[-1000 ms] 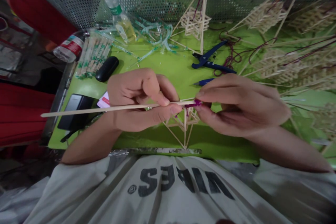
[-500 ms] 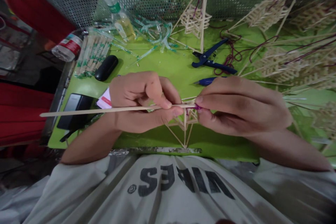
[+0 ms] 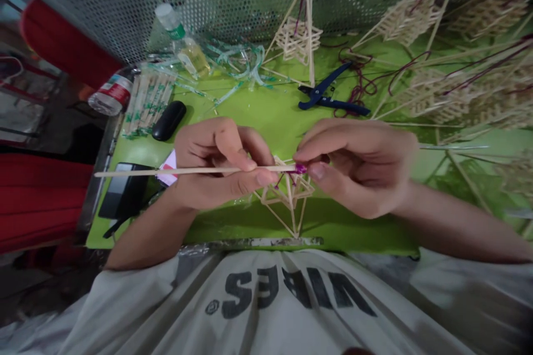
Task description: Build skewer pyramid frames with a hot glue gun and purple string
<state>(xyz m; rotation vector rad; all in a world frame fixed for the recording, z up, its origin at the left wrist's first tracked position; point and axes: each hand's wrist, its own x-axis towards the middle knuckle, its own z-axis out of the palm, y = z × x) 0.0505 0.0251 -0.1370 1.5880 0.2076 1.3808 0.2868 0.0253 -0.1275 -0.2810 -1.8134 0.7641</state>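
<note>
My left hand [image 3: 225, 163] pinches a thin wooden stick [image 3: 200, 170] between thumb and fingers, holding it level above the table. Purple thread [image 3: 300, 168] is wound round the stick's right end. Close to that end is my right hand [image 3: 358, 163], its thumb and forefinger apart around the thread-wrapped tip; whether a fingertip touches it I cannot tell. Below the hands stands a small frame of wooden sticks [image 3: 291, 194] with purple thread on it, its upper part partly hidden by the fingers and the held stick.
Blue cutters [image 3: 328, 94] lie beyond my right hand, beside tangled purple thread [image 3: 364, 80]. Several stick frames [image 3: 297, 39] stand at the back and right. To the left are a bottle [image 3: 183, 41], wrapped stick bundles [image 3: 147, 100], a black case [image 3: 169, 121] and a dark box [image 3: 125, 188].
My right thumb and forefinger have parted from their pinch on the purple end, which now shows more fully. My left hand still grips the stick. The whole view has shifted slightly.
</note>
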